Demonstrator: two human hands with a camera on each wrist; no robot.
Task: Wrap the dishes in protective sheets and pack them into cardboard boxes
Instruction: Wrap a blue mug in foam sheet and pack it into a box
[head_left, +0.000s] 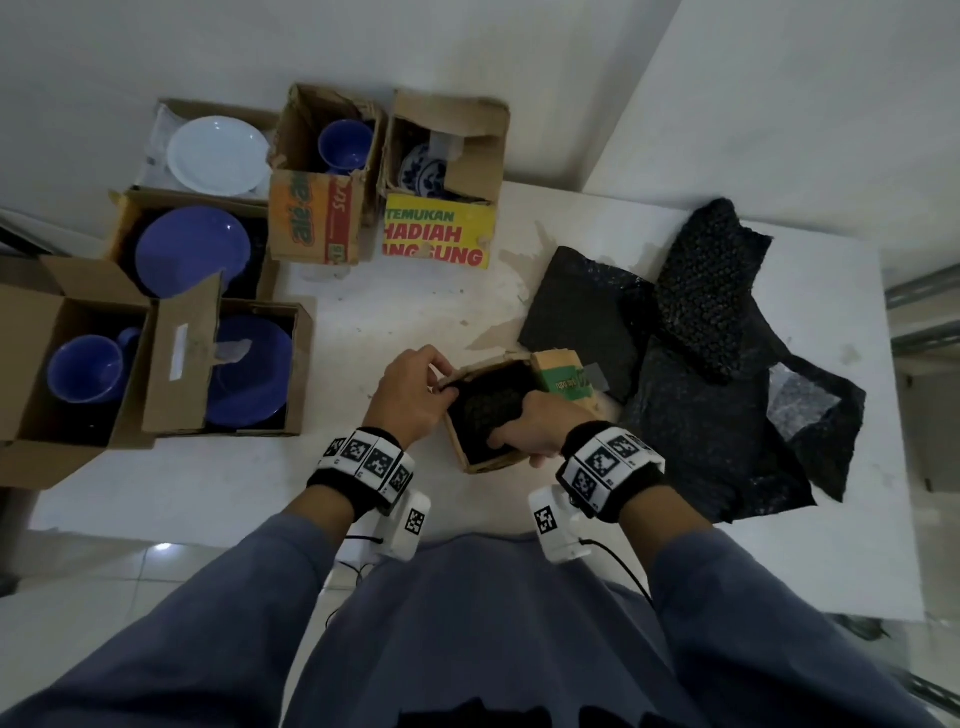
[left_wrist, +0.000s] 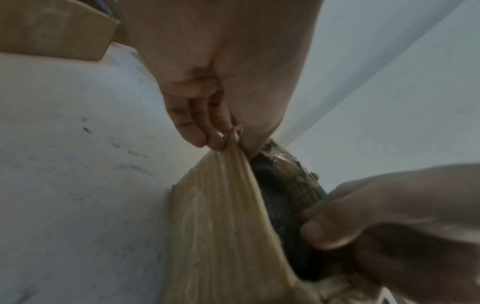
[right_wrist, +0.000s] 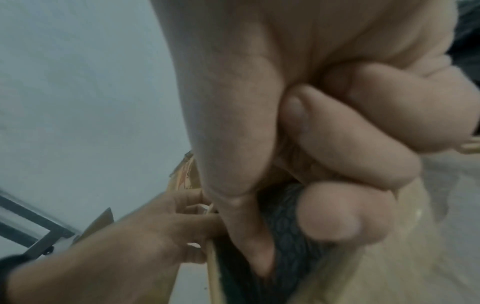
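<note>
Looks early on: left hand (head_left: 410, 395) pinches the flap of the small box (head_left: 488, 415) at 6 o'clock while right hand (head_left: 535, 428) grips the black-wrapped bundle (head_left: 488, 410) into it, with six boxes (head_left: 218, 244) of bare dishes at 10 o'clock and loose bubble sheets (head_left: 696, 364) crowding 3 o'clock.

Seven cardboard boxes stand open on the white table: six toward the left and far side, such as the plain one (head_left: 31, 358) nearest the left edge, and one small box (head_left: 485, 415) in the middle. The six hold two blue cups (head_left: 85, 369) (head_left: 345, 145), two blue plates (head_left: 193, 249) (head_left: 249, 369), one white plate (head_left: 218, 155) and one blue-and-white patterned dish (head_left: 422, 170). At least three black bubble-wrap sheets (head_left: 709, 291) lie overlapped on the right; the exact number cannot be told.
</note>
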